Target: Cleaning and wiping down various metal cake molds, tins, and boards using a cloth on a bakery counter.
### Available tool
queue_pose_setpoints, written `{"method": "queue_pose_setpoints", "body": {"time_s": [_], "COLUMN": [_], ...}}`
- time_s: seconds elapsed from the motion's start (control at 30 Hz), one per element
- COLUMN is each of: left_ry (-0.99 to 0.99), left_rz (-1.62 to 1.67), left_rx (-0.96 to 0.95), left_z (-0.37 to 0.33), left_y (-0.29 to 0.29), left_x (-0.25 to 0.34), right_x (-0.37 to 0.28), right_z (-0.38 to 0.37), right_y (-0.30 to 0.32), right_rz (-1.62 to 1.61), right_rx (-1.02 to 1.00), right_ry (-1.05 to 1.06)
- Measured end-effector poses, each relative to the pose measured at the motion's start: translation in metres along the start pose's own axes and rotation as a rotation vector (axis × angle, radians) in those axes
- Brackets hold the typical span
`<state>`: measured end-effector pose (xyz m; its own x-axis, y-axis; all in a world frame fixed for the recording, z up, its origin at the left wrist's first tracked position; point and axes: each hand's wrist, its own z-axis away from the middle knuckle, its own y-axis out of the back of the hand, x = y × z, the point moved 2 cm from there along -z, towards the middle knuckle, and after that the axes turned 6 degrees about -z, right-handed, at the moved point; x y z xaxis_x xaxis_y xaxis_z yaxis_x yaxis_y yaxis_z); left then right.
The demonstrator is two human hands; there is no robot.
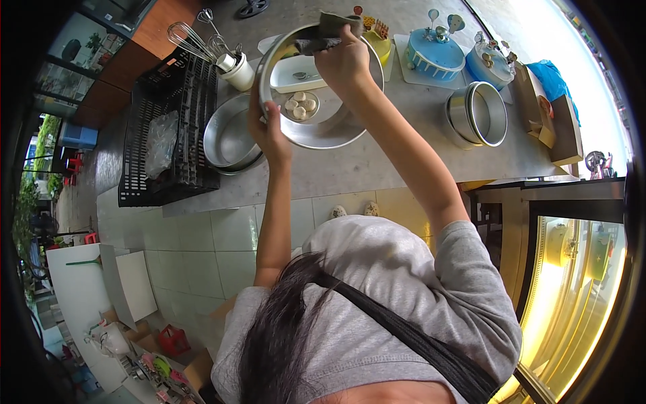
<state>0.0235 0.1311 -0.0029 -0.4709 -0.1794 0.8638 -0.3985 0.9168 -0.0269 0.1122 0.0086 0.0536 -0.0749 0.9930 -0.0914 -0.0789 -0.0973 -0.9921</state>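
Note:
A wide, round metal cake ring (pixel 319 138) is held up over the table, tilted, and things behind show through its open middle. My left hand (pixel 270 137) grips its left side, thumb on the rim. At the far rim, my right hand (pixel 343 64) is closed on a grey-green cloth (pixel 340 25) that folds over the edge. Inside the ring's outline appear a white tray (pixel 286 73) and a small dish with several pale round pieces (pixel 301 106). Beside my left hand lie stacked round metal pans (pixel 225 138).
A black plastic crate (pixel 196 135) stands at the left edge, near a white container (pixel 238 73) of whisks. Two blue decorated cakes (pixel 434 59) and a yellow cake (pixel 382 50) stand at the back. Nested metal tins (pixel 490 116) and a cardboard box (pixel 568 138) are at right.

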Motion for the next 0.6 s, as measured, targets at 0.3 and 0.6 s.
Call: {"method": "queue_pose_setpoints", "body": {"time_s": [0.3,0.6], "left_ry": [0.157,0.067], "left_rz": [0.132,0.140], "left_rx": [-0.167,0.152], "left_z": [-0.014,0.012], "left_y": [0.007,0.010], "left_x": [-0.004,-0.006], "right_x": [0.012,-0.011], "right_z": [0.037,0.014], "right_y": [0.032,0.034], "right_rz": [1.354,-0.329], "right_rx": [-0.432,0.085], "right_ry": [-0.235,0.017]}}
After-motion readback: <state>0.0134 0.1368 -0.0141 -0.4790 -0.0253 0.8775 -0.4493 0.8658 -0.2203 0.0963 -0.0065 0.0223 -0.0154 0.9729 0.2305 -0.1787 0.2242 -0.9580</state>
